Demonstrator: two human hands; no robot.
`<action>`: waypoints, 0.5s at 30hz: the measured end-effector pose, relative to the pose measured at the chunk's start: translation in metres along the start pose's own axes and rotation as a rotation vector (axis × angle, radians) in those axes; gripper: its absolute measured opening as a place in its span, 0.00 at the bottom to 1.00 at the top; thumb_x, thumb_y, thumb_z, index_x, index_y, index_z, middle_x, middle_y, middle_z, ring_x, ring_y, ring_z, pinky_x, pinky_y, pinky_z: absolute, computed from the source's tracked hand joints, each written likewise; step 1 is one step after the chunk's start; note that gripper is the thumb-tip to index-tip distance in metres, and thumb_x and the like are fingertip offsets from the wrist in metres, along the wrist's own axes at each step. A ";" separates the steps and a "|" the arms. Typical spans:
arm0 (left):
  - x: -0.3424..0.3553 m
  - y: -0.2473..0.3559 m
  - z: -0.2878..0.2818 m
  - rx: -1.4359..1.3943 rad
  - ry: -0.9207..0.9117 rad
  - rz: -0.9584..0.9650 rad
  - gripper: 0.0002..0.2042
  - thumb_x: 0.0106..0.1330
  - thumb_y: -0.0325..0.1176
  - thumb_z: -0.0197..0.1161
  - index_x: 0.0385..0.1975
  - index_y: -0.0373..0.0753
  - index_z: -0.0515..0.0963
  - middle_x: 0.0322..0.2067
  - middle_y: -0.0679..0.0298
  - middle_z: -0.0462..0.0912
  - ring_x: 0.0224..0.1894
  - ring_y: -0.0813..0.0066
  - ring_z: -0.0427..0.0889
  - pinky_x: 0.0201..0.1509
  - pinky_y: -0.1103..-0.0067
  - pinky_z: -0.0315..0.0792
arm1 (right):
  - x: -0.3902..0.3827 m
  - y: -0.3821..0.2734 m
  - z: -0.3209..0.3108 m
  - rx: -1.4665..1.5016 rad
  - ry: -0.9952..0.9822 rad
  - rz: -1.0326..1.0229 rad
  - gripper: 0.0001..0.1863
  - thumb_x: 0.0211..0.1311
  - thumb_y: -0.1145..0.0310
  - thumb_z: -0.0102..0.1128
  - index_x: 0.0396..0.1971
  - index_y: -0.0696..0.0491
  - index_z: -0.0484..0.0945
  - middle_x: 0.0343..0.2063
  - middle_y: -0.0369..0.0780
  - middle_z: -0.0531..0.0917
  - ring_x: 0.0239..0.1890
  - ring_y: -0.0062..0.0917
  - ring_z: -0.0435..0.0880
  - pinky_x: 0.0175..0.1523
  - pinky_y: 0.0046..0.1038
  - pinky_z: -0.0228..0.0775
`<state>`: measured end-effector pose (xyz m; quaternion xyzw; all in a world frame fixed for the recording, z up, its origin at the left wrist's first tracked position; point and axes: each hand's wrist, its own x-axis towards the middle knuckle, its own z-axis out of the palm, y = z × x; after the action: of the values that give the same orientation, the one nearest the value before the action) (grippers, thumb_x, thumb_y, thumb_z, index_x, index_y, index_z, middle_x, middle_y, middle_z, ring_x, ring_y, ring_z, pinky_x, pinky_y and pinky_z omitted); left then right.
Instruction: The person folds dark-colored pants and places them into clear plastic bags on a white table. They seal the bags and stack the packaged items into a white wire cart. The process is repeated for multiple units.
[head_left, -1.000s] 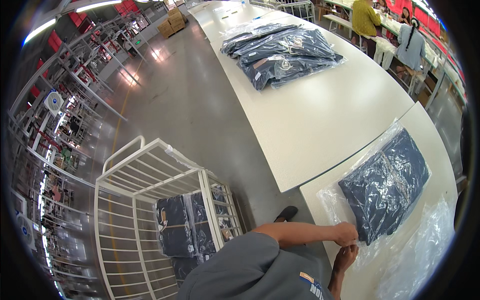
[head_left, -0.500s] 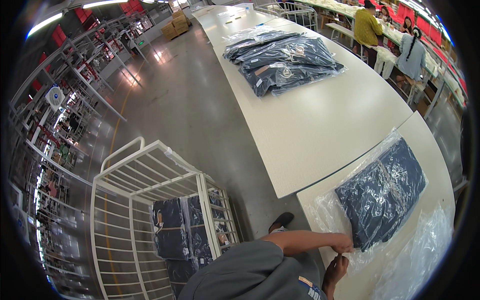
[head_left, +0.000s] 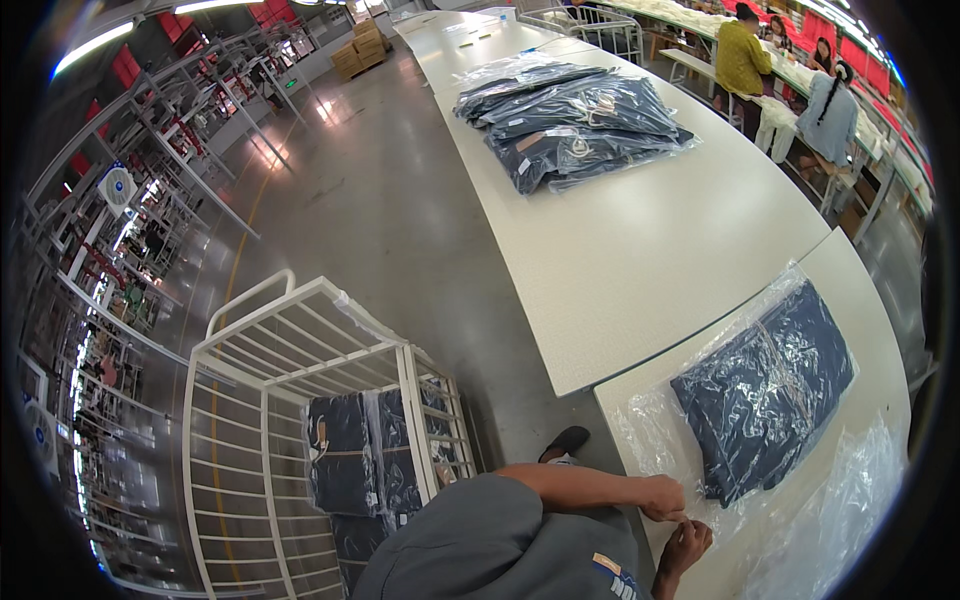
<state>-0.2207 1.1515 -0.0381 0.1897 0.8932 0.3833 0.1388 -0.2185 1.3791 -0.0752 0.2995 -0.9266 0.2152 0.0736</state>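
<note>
A dark navy garment in a clear plastic bag [head_left: 760,390] lies on the near white table at the right. My left hand [head_left: 662,497] is closed at the bag's lower left edge, seemingly pinching the loose plastic. Just below it my right hand [head_left: 690,540] has its fingers closed on that edge too; the exact grip is small to see. Loose clear plastic [head_left: 835,505] lies to the right.
Several bagged garments [head_left: 575,125] lie farther along the tables [head_left: 610,270]. A white wire cart [head_left: 230,450] holding bagged garments stands at my left, beside the aisle. Workers [head_left: 740,50] are at benches at upper right; cartons [head_left: 360,50] stand far back.
Both my hands have moved down toward the near side, my left hand also slightly leftward along the bag's edge. The view has shifted a little, and the bagged garment appears slightly lower.
</note>
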 end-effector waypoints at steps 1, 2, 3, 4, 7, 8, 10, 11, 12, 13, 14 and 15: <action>0.003 0.003 -0.001 0.016 0.041 0.018 0.22 0.70 0.49 0.53 0.26 0.35 0.83 0.27 0.46 0.83 0.34 0.40 0.82 0.41 0.54 0.75 | -0.002 0.003 0.001 0.003 0.005 -0.002 0.09 0.53 0.81 0.61 0.34 0.55 0.83 0.36 0.43 0.80 0.43 0.40 0.77 0.52 0.41 0.67; 0.007 0.007 -0.001 -0.016 0.059 0.023 0.22 0.70 0.48 0.52 0.25 0.35 0.83 0.27 0.45 0.83 0.34 0.40 0.82 0.41 0.54 0.75 | -0.002 0.003 0.002 0.011 0.002 -0.015 0.09 0.53 0.81 0.61 0.34 0.55 0.83 0.35 0.43 0.80 0.42 0.40 0.77 0.52 0.41 0.67; 0.018 0.012 0.000 -0.045 0.074 0.035 0.22 0.70 0.47 0.52 0.25 0.34 0.82 0.27 0.45 0.83 0.34 0.39 0.81 0.41 0.54 0.75 | -0.001 0.000 0.000 -0.003 0.010 -0.010 0.09 0.53 0.81 0.61 0.34 0.55 0.83 0.35 0.43 0.80 0.42 0.40 0.76 0.51 0.41 0.67; 0.029 0.016 0.001 -0.075 0.089 0.048 0.22 0.70 0.46 0.52 0.25 0.34 0.82 0.28 0.44 0.83 0.34 0.39 0.81 0.40 0.54 0.75 | 0.000 -0.005 0.000 -0.017 0.018 -0.004 0.09 0.53 0.81 0.61 0.34 0.55 0.83 0.34 0.44 0.80 0.41 0.40 0.76 0.51 0.41 0.67; 0.055 0.014 0.022 -0.196 0.004 0.068 0.24 0.73 0.46 0.48 0.25 0.32 0.82 0.30 0.42 0.83 0.36 0.37 0.81 0.44 0.54 0.74 | 0.001 -0.006 -0.003 -0.046 0.067 -0.041 0.09 0.53 0.81 0.61 0.35 0.55 0.83 0.33 0.44 0.79 0.40 0.41 0.76 0.50 0.41 0.66; 0.059 0.012 0.026 -0.223 -0.034 0.060 0.24 0.73 0.46 0.48 0.25 0.32 0.82 0.30 0.42 0.83 0.37 0.37 0.81 0.44 0.54 0.74 | -0.001 -0.008 -0.002 -0.051 0.092 -0.050 0.10 0.53 0.81 0.61 0.35 0.55 0.83 0.33 0.44 0.79 0.40 0.41 0.76 0.49 0.41 0.66; 0.063 0.004 0.032 -0.182 -0.065 0.027 0.24 0.74 0.47 0.47 0.27 0.33 0.82 0.31 0.42 0.83 0.38 0.37 0.82 0.46 0.54 0.74 | -0.005 -0.008 -0.006 -0.030 0.015 -0.026 0.11 0.53 0.80 0.61 0.37 0.55 0.83 0.33 0.43 0.79 0.40 0.40 0.77 0.49 0.41 0.66; 0.063 0.005 0.033 -0.163 -0.083 0.011 0.25 0.74 0.47 0.47 0.28 0.33 0.82 0.32 0.42 0.84 0.38 0.38 0.82 0.47 0.54 0.74 | -0.008 -0.009 -0.007 -0.019 -0.024 -0.010 0.12 0.53 0.80 0.61 0.38 0.55 0.84 0.33 0.43 0.79 0.40 0.40 0.77 0.48 0.41 0.65; 0.062 0.006 0.034 -0.156 -0.081 0.011 0.24 0.74 0.47 0.47 0.29 0.33 0.83 0.32 0.42 0.84 0.39 0.38 0.82 0.47 0.54 0.74 | -0.015 -0.006 -0.005 -0.040 -0.051 0.017 0.12 0.53 0.80 0.61 0.39 0.55 0.84 0.33 0.42 0.79 0.40 0.40 0.77 0.48 0.41 0.65; 0.061 0.006 0.034 -0.149 -0.079 0.011 0.24 0.74 0.48 0.48 0.30 0.33 0.83 0.33 0.42 0.84 0.39 0.38 0.82 0.47 0.54 0.74 | -0.024 -0.002 0.000 -0.062 -0.077 0.044 0.13 0.53 0.79 0.61 0.40 0.54 0.84 0.33 0.42 0.79 0.40 0.40 0.77 0.48 0.41 0.65; 0.059 0.006 0.031 -0.140 -0.070 0.005 0.23 0.74 0.48 0.48 0.32 0.34 0.83 0.33 0.43 0.84 0.39 0.39 0.82 0.47 0.54 0.75 | -0.025 -0.003 0.001 -0.079 -0.104 0.062 0.13 0.54 0.79 0.61 0.40 0.54 0.84 0.33 0.41 0.79 0.40 0.39 0.77 0.47 0.41 0.65; 0.058 0.007 0.030 -0.133 -0.089 0.012 0.23 0.73 0.48 0.49 0.33 0.34 0.83 0.34 0.43 0.84 0.41 0.40 0.82 0.48 0.55 0.75 | -0.029 -0.005 0.002 -0.085 -0.086 0.080 0.13 0.55 0.79 0.61 0.41 0.55 0.84 0.34 0.42 0.79 0.41 0.39 0.77 0.47 0.41 0.65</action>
<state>-0.2587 1.2003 -0.0591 0.2023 0.8575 0.4339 0.1884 -0.1920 1.3891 -0.0830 0.2677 -0.9485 0.1653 0.0379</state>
